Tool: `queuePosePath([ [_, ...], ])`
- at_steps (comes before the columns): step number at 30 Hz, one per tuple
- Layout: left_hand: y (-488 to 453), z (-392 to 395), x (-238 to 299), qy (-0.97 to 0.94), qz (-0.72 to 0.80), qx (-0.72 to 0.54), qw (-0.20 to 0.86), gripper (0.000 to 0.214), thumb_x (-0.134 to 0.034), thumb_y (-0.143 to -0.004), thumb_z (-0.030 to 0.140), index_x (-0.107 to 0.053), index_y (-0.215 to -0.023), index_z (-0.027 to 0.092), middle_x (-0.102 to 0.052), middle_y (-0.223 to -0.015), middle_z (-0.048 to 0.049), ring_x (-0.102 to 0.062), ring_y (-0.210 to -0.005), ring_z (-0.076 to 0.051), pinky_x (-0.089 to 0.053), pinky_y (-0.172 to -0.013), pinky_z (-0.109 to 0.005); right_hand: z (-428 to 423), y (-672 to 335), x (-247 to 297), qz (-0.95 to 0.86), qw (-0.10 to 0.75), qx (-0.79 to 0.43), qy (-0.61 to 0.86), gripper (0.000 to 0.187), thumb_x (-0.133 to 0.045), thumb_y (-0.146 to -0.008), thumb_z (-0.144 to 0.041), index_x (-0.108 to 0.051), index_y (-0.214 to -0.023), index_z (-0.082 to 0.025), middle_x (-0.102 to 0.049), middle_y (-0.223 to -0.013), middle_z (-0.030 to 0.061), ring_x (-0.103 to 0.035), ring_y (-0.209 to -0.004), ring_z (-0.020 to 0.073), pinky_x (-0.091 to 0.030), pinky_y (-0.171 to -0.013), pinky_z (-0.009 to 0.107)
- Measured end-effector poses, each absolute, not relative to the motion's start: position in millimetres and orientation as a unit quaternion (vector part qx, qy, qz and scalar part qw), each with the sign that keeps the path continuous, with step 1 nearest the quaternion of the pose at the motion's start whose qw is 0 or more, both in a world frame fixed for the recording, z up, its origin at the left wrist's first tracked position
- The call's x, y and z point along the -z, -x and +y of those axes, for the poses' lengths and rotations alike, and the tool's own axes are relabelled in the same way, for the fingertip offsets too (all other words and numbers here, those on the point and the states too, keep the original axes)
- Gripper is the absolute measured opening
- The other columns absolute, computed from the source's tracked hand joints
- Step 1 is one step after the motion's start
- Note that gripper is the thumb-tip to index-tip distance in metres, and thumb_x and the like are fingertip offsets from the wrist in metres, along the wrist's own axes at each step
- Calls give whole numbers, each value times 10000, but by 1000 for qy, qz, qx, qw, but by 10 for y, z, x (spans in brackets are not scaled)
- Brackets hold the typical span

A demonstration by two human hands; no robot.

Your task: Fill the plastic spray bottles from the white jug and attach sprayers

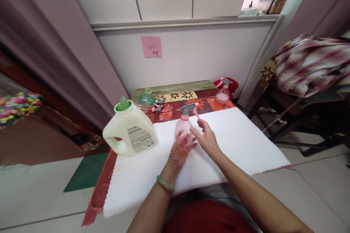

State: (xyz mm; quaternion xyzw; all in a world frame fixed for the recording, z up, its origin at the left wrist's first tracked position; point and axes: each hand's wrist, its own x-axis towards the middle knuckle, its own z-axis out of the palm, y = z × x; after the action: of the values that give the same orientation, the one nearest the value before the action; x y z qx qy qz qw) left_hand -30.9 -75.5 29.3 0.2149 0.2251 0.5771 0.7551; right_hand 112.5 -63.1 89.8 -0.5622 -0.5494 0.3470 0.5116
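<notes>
Hands I see: left hand (179, 153) wrapped around translucent pink, rounded plastic spray bottle (183, 127); right hand (207, 139), fingers parted, just beside it. Left of both, on white-covered tabletop (240, 145): cream plastic green-capped jug (128, 125).

A pink note (151, 47) on the pale wall (197, 58) has "357" handwritten across its middle, with two smaller handwritten characters below and to the right of the number (Chinese ones, by their look, though too rough to make out for certain). The big pale jug (123, 125) bears a grey label (140, 139) whose brand name at the top begins with "Su", the remaining letters blurred. Beneath it run lines of print too small to read, and a barcode-like block sits low on it. Marks on the brownish bottle (279, 4) at top right are also illegible.
</notes>
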Motion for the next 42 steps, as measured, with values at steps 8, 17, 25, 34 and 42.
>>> queuePosePath([
  [8,317,-754,-311,-249,206,-523,789,553,-742,-845,516,-605,-1257,174,-757,-1046,-123,-731,-830,-262,-544,-891,-510,-346,-1033,-1067,-493,540,-561,388,719,-783,-756,-610,-605,-1362,-268,-678,-1379,85,-608,-1316,300,-471,-1129,453],
  [17,262,-767,-317,-265,197,-507,796,828,-774,-722,700,-580,-1347,193,-695,-1259,-187,-698,-1082,-343,-540,-932,-539,-315,-1075,-1047,-526,590,-452,414,416,-697,-850,-605,-734,-986,-214,-771,-1063,91,-707,-1029,277,-538,-955,423],
  [25,260,-758,-391,-259,206,-563,757,773,-891,-691,260,-522,-1370,280,-511,-1517,-144,-606,-1261,-319,-564,-900,-411,-408,-975,-1190,-507,597,-376,495,405,-765,-756,-590,-664,-758,-198,-667,-675,18,-605,-639,186,-506,-662,330],
  [34,285,-742,-310,-266,198,-511,793,699,-759,-789,586,-603,-1328,171,-738,-1095,-136,-738,-824,-249,-580,-677,-334,-399,-1052,-1290,-499,563,-483,448,423,-750,-786,-609,-664,-667,-213,-763,-770,68,-704,-758,233,-533,-737,354],
  [42,280,-709,-308,-263,171,-435,844,1021,-520,-714,918,-631,-1308,95,-753,-1067,-216,-749,-848,-306,-596,-713,-408,-317,-1079,-1286,-462,606,-426,488,450,-744,-785,-635,-715,-711,-192,-768,-781,74,-675,-692,207,-504,-676,333],
])
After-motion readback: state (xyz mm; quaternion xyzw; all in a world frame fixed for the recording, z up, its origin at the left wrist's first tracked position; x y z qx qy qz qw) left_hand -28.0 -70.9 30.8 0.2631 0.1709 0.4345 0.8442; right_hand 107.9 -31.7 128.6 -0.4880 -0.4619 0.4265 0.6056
